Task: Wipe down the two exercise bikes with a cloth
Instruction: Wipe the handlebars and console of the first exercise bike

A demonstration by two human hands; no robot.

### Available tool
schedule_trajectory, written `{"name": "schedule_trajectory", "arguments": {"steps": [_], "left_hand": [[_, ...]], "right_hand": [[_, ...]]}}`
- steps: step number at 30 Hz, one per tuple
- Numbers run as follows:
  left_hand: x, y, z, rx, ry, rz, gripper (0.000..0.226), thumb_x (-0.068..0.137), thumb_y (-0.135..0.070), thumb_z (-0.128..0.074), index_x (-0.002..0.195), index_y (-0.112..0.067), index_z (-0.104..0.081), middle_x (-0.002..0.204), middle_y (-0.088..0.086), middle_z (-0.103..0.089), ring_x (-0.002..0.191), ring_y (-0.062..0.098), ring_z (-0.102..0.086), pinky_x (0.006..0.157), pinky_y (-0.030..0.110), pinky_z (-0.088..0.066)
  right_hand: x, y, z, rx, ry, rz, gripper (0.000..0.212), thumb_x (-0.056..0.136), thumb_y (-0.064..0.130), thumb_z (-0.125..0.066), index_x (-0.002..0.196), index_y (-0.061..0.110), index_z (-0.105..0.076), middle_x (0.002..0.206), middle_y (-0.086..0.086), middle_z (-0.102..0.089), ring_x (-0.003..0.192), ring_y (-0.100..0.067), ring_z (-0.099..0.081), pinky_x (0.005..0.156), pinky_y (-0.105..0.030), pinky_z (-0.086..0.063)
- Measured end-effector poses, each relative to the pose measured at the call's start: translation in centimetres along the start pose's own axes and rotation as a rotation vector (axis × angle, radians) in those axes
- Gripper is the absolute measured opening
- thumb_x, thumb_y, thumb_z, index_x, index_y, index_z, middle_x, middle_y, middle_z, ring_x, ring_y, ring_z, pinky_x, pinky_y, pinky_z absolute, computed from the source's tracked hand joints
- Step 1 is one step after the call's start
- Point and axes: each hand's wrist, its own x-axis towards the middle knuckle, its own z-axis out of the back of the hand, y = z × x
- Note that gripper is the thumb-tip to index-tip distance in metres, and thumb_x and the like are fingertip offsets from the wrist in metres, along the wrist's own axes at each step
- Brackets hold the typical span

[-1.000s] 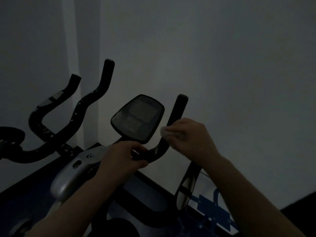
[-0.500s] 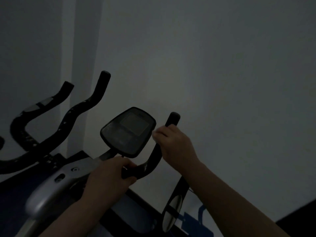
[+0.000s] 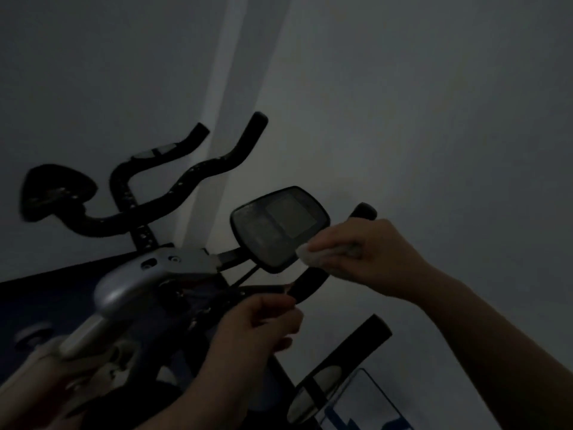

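The right hand (image 3: pixel 369 249) pinches the pale cloth (image 3: pixel 313 257) against the handlebar (image 3: pixel 310 283), at three o'clock from the console (image 3: pixel 279 225). The left hand (image 3: pixel 257 330), at six o'clock from the console, curls loosely near the bar; whether it grips anything is unclear.

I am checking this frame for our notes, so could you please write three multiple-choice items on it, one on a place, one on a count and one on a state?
1. Where is the cloth?
A. on the floor
B. in the right hand, by the console's lower right edge
C. draped over the far bike's saddle

2. How many handlebar tips rise on the far bike?
A. two
B. four
C. none

3. What is the left hand doing?
A. lying flat on the console
B. holding a second cloth
C. curled at the near bike's handlebar

Answers:
1 B, the pale wad pokes out of the right fingers beside the console.
2 A, two black tips stand against the wall.
3 C, its fingers curl at the lower end of the bar.
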Motion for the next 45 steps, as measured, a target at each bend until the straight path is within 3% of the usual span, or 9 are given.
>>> {"name": "schedule_trajectory", "arguments": {"steps": [4, 9, 15, 22, 24, 29, 37, 42, 45], "left_hand": [[0.6, 2.6, -1.6, -0.315, -0.123, 0.246, 0.036, 0.081, -0.023, -0.07, 0.112, -0.007, -0.061, 0.108, 0.01, -0.07, 0.094, 0.021, -0.068, 0.064, 0.027, -0.051], [1.5, 4.4, -3.5, -0.441, -0.39, 0.053, 0.03, 0.082, -0.015, -0.069, 0.106, -0.003, -0.056, 0.099, 0.016, -0.07, 0.082, 0.024, -0.072, 0.061, 0.029, -0.052], [2.5, 5.1, -3.9, -0.531, -0.557, -0.113, 0.027, 0.084, -0.01, -0.065, 0.104, 0.005, -0.054, 0.097, 0.025, -0.069, 0.075, 0.024, -0.072, 0.057, 0.027, -0.051], [2.6, 5.5, -4.0, -0.505, -0.564, -0.199, 0.014, 0.084, -0.01, -0.065, 0.091, -0.003, -0.055, 0.085, 0.015, -0.07, 0.065, 0.017, -0.071, 0.056, 0.026, -0.05], [2.6, 5.6, -3.9, -0.509, -0.554, -0.21, 0.012, 0.084, -0.009, -0.065, 0.088, -0.005, -0.054, 0.085, 0.016, -0.07, 0.065, 0.018, -0.071, 0.057, 0.028, -0.05], [2.8, 5.9, -3.6, -0.547, -0.525, -0.19, 0.019, 0.087, -0.014, -0.063, 0.099, -0.001, -0.055, 0.095, 0.019, -0.07, 0.07, 0.019, -0.072, 0.056, 0.03, -0.053], [2.6, 5.7, -3.3, -0.597, -0.546, -0.218, 0.022, 0.091, -0.017, -0.057, 0.107, -0.002, -0.055, 0.098, 0.014, -0.07, 0.068, 0.016, -0.072, 0.051, 0.029, -0.053], [2.7, 5.6, -3.2, -0.582, -0.545, -0.219, 0.02, 0.093, -0.021, -0.054, 0.106, -0.005, -0.056, 0.098, 0.016, -0.071, 0.07, 0.02, -0.072, 0.051, 0.028, -0.053], [2.5, 5.5, -3.2, -0.576, -0.548, -0.242, 0.024, 0.096, -0.025, -0.049, 0.111, -0.008, -0.055, 0.096, 0.014, -0.072, 0.075, 0.023, -0.072, 0.051, 0.028, -0.054]], "right_hand": [[-0.7, -1.8, -0.8, -0.039, 0.024, 0.174, 0.023, 0.079, 0.025, -0.07, 0.101, 0.019, -0.075, 0.103, 0.007, -0.073, 0.093, -0.009, -0.067, 0.078, -0.035, -0.056], [-0.6, -4.1, -1.8, -0.028, 0.178, 0.308, 0.026, 0.08, 0.028, -0.068, 0.105, 0.027, -0.072, 0.105, 0.023, -0.064, 0.094, -0.003, -0.062, 0.079, -0.029, -0.054], [1.0, -4.9, -2.1, 0.035, 0.279, 0.419, 0.023, 0.074, 0.026, -0.073, 0.097, 0.025, -0.075, 0.098, 0.017, -0.071, 0.092, -0.006, -0.064, 0.076, -0.033, -0.055], [2.0, -2.4, -5.3, 0.142, 0.026, 0.414, 0.016, 0.078, 0.028, -0.068, 0.089, 0.02, -0.076, 0.087, 0.019, -0.068, 0.081, -0.001, -0.063, 0.076, -0.022, -0.05], [2.3, -2.5, -4.1, 0.095, -0.047, 0.408, 0.016, 0.077, 0.026, -0.069, 0.089, 0.02, -0.077, 0.087, 0.022, -0.066, 0.082, -0.006, -0.065, 0.077, -0.031, -0.053], [1.7, -2.9, -2.6, 0.041, 0.285, 0.54, 0.018, 0.075, 0.033, -0.072, 0.092, 0.026, -0.076, 0.09, 0.015, -0.073, 0.081, -0.006, -0.063, 0.071, -0.029, -0.053], [2.1, -2.1, -5.2, 0.08, 0.005, 0.399, 0.015, 0.076, 0.024, -0.069, 0.089, 0.022, -0.076, 0.089, 0.014, -0.073, 0.08, -0.006, -0.062, 0.075, -0.032, -0.051], [1.9, -1.8, -3.7, 0.029, 0.302, 0.514, 0.015, 0.073, 0.028, -0.075, 0.088, 0.025, -0.077, 0.088, 0.012, -0.074, 0.08, -0.001, -0.063, 0.073, -0.018, -0.05], [2.4, -0.7, -5.5, 0.081, 0.319, 0.539, 0.01, 0.075, 0.02, -0.075, 0.085, 0.021, -0.077, 0.086, 0.01, -0.075, 0.078, -0.001, -0.063, 0.07, -0.016, -0.048]]}}
